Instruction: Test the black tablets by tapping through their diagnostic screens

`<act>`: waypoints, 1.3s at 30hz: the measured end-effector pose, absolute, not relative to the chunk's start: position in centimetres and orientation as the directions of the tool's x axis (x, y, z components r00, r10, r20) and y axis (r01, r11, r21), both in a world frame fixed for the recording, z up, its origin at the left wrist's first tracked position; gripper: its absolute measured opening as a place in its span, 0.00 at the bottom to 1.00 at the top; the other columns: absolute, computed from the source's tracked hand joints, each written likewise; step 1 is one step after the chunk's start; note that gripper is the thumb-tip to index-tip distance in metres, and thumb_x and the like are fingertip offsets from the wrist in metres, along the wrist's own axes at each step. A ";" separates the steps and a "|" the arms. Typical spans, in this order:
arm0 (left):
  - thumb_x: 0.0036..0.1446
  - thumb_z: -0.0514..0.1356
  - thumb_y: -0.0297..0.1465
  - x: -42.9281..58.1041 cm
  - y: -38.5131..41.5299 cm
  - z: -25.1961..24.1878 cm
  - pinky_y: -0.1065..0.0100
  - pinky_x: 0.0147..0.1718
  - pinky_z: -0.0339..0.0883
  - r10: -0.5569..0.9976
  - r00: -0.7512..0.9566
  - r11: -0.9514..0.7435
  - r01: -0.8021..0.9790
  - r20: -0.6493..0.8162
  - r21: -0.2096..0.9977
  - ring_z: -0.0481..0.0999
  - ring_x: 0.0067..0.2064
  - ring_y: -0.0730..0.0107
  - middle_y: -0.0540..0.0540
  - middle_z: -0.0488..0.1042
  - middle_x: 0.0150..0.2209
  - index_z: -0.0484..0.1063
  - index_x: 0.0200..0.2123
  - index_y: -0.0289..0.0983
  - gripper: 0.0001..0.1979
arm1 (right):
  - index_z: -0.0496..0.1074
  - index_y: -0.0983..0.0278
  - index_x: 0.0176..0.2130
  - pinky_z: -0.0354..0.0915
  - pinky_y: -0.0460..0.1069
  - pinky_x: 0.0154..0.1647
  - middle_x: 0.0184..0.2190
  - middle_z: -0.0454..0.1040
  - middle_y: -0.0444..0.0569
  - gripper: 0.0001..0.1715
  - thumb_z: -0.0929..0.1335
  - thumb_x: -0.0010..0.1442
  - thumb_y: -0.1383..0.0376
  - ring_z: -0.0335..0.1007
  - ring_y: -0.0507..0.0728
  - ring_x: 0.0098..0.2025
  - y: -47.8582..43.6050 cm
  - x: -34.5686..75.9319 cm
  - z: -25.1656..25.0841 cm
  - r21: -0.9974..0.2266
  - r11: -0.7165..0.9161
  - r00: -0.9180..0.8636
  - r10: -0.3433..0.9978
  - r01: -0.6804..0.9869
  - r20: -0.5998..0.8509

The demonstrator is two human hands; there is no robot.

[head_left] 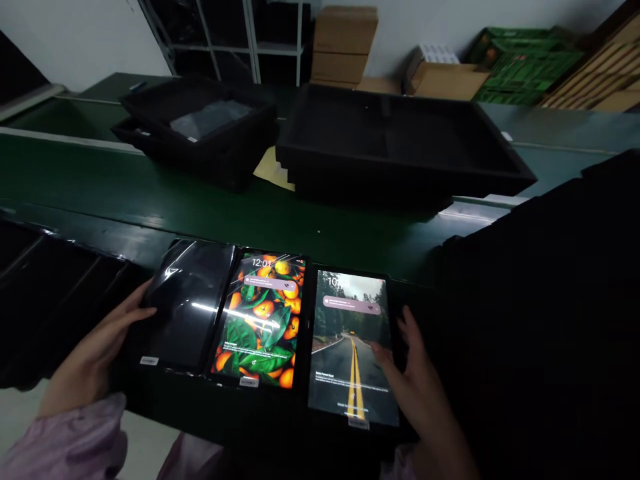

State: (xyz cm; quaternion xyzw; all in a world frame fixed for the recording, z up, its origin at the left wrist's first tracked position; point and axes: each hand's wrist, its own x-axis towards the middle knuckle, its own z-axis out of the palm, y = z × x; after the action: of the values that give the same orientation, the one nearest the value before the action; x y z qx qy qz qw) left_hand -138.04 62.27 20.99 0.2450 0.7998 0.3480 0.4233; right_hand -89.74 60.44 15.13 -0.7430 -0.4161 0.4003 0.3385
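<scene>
Left hand [95,350], partly open, grips the unlit black glass tablet [185,300]; open right hand [415,393] sits against the lit road-screen tablet [350,347]; the lit orange-screen tablet [260,320] lies between.

Head view looks forward-down at left hand [95,350] and right hand [415,393].

Black foam trays [400,127], cardboard boxes [345,47] beyond
</scene>
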 end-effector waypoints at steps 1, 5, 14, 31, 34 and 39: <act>0.30 0.77 0.41 -137.6 62.1 21.1 0.48 0.70 0.55 0.682 -0.527 0.631 0.075 -0.506 0.772 0.63 0.71 0.43 0.58 0.74 0.64 0.80 0.51 0.60 0.37 | 0.54 0.56 0.73 0.60 0.71 0.67 0.71 0.61 0.62 0.63 0.70 0.50 0.33 0.59 0.75 0.71 60.4 -89.8 15.3 -0.830 -0.433 0.353 0.882 0.352 -0.311; 0.29 0.78 0.40 -136.0 60.9 21.2 0.48 0.70 0.55 0.690 -0.528 0.611 0.058 -0.496 0.789 0.63 0.71 0.42 0.61 0.77 0.60 0.82 0.44 0.63 0.32 | 0.59 0.61 0.72 0.63 0.71 0.63 0.66 0.68 0.64 0.63 0.67 0.50 0.31 0.64 0.77 0.67 60.4 -89.5 15.4 -0.773 -0.486 0.486 0.832 0.407 -0.267; 0.34 0.78 0.42 -137.8 61.4 19.4 0.44 0.69 0.57 0.770 -0.416 0.584 0.154 -0.484 0.797 0.68 0.68 0.38 0.50 0.74 0.64 0.74 0.59 0.55 0.44 | 0.75 0.60 0.60 0.67 0.67 0.59 0.59 0.75 0.59 0.40 0.66 0.60 0.39 0.71 0.72 0.61 60.6 -89.6 15.5 -0.729 -0.284 0.465 0.884 0.623 0.053; 0.55 0.62 0.40 -138.6 66.8 16.5 0.50 0.71 0.56 0.878 -0.349 0.283 -0.175 -0.328 0.943 0.67 0.69 0.49 0.39 0.76 0.62 0.74 0.53 0.36 0.24 | 0.78 0.54 0.55 0.53 0.74 0.71 0.72 0.59 0.51 0.23 0.62 0.72 0.51 0.36 0.69 0.78 60.0 -96.2 16.8 -0.503 0.250 -0.054 0.927 0.827 0.371; 0.49 0.65 0.37 -138.8 66.2 16.6 0.47 0.72 0.53 0.886 -0.313 0.303 -0.170 -0.343 0.938 0.68 0.68 0.45 0.40 0.76 0.62 0.73 0.57 0.36 0.30 | 0.77 0.54 0.57 0.59 0.74 0.69 0.74 0.56 0.50 0.20 0.63 0.73 0.57 0.33 0.70 0.79 58.9 -101.0 17.9 -0.508 0.452 -0.329 0.890 0.733 0.316; 0.43 0.68 0.33 -138.8 65.4 16.7 0.50 0.72 0.52 0.906 -0.292 0.280 -0.127 -0.306 0.952 0.63 0.71 0.45 0.43 0.71 0.67 0.76 0.56 0.40 0.33 | 0.75 0.61 0.61 0.57 0.77 0.70 0.75 0.54 0.56 0.23 0.66 0.71 0.57 0.32 0.78 0.78 58.4 -107.5 19.4 -0.496 0.546 -0.513 0.831 0.675 0.217</act>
State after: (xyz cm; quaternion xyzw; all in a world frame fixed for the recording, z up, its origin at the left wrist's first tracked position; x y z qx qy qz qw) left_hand -138.80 65.43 16.71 0.3142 0.6203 0.5110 0.5053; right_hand -107.47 58.39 19.43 -0.4422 -0.8515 0.1771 0.2193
